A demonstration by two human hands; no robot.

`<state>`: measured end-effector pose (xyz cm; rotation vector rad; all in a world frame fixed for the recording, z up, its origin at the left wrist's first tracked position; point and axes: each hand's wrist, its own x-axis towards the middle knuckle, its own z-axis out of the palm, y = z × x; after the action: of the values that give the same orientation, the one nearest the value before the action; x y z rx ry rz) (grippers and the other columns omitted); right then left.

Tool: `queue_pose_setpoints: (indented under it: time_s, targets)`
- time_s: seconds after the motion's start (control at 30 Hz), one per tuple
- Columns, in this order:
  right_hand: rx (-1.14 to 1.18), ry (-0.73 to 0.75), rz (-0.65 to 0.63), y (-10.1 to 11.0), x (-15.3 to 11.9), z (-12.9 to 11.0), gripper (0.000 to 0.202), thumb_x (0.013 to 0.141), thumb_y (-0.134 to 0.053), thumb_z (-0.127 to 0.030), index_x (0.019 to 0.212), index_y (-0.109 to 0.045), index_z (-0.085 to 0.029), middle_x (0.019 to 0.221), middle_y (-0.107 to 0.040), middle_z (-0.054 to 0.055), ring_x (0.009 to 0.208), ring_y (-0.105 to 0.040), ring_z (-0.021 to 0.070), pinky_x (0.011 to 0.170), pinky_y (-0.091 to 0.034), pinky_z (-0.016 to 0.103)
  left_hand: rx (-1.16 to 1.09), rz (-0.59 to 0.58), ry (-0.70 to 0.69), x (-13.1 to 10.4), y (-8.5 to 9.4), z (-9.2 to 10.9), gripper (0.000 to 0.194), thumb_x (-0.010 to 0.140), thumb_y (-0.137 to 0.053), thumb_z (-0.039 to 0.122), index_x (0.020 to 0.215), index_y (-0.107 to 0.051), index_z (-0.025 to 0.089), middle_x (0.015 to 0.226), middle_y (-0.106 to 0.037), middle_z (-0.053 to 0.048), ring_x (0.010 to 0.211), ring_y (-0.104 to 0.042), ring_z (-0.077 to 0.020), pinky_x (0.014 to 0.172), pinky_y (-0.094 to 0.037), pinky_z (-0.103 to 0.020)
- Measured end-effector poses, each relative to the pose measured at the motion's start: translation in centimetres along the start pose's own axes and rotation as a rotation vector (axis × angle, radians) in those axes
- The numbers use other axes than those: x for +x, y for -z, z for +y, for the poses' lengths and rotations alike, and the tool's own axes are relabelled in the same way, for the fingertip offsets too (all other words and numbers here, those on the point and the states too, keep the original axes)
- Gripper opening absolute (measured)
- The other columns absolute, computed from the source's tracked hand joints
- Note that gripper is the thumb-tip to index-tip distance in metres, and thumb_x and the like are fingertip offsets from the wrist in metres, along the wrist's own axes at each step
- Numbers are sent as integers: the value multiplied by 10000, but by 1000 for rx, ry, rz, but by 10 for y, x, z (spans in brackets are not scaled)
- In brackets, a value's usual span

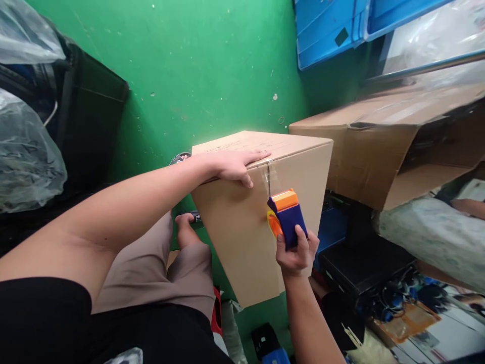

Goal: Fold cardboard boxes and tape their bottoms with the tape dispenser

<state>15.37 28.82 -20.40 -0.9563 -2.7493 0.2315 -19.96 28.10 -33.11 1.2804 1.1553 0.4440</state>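
Note:
A closed cardboard box (242, 242) stands in front of me, tilted in the view, with its seam running down the near side. My left hand (237, 164) lies on its top edge, fingers stretched over the top face and thumb hooked down the near side. In my right hand (297, 253) is a blue and orange tape dispenser (290, 217), its orange head up against the near side. A strip of clear tape (270, 174) crosses the top edge along the seam, just above the dispenser.
At the right an open cardboard box (364, 151) reaches close to my box, with blue crates (329, 30) above it. A black bin (91, 101) and plastic bags (28, 151) crowd the left. Cables (397, 298) and a black case (364, 263) lie at lower right.

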Motion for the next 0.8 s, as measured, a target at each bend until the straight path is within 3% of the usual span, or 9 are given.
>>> queue_pose_setpoints:
  time_s: [0.1,0.23,0.33,0.43,0.5,0.57,0.63,0.73,0.8]
  targets:
    - [-7,-57,-66,5,12,-12,592,912,-732,-247,1476,-552,-273,1192,-602,132,1021,-641,284,852,-613,471,77,17,37,0,3,4,1195,817,-717,543,1794,-51,375,1867,-198,5,1698,-222,-342,1368,-218,-466]
    - [-73,-184,-248,12,37,-26,465,860,-666,-225,1308,-542,-239,1111,-626,116,1043,-641,305,930,-587,523,169,50,124,-2,7,14,1161,824,-728,515,1796,-113,354,1835,-304,-14,1651,-349,-332,1333,-317,-434]
    - [-74,-327,-319,5,45,-31,540,851,-628,-264,1365,-482,-190,1143,-653,154,994,-663,318,872,-591,506,248,112,213,-11,1,27,1145,828,-754,512,1790,-160,333,1813,-357,-29,1615,-415,-331,1295,-390,-417]
    - [-97,-439,-264,-9,39,-34,662,856,-642,-343,1456,-439,-148,1224,-668,208,1000,-689,347,841,-592,497,351,336,322,-29,-21,46,1098,857,-776,492,1777,-219,268,1799,-379,-88,1618,-404,-355,1291,-405,-453]
    - [-103,-462,-194,-17,32,-36,605,866,-642,-368,1410,-492,-151,1147,-686,185,954,-697,338,817,-591,472,411,477,336,-42,-40,59,966,917,-742,419,1750,-298,212,1781,-401,-133,1618,-401,-358,1318,-367,-478]
    - [-101,-468,-142,-22,27,-38,514,878,-632,-368,1339,-541,-160,1055,-685,154,896,-693,319,785,-586,447,427,508,300,-47,-54,69,861,962,-705,379,1724,-357,177,1761,-428,-159,1604,-422,-349,1333,-345,-480]
    - [-98,-472,-125,-22,25,-38,488,881,-634,-374,1314,-556,-163,1026,-682,144,878,-690,312,772,-584,439,405,488,275,-44,-61,71,876,973,-710,402,1731,-338,169,1751,-441,-165,1592,-441,-338,1323,-367,-470]
    - [-70,-475,-131,-19,25,-34,497,876,-654,-406,1304,-559,-172,1027,-691,140,869,-692,303,764,-589,435,389,524,238,-35,-61,62,990,940,-771,421,1756,-264,182,1773,-402,-170,1595,-436,-336,1293,-415,-469]
    - [-36,-490,-124,-18,26,-31,534,868,-682,-447,1312,-554,-180,1062,-700,145,879,-703,299,771,-601,433,419,578,173,-35,-62,53,918,937,-785,423,1721,-357,209,1772,-401,-174,1580,-449,-357,1272,-437,-512]
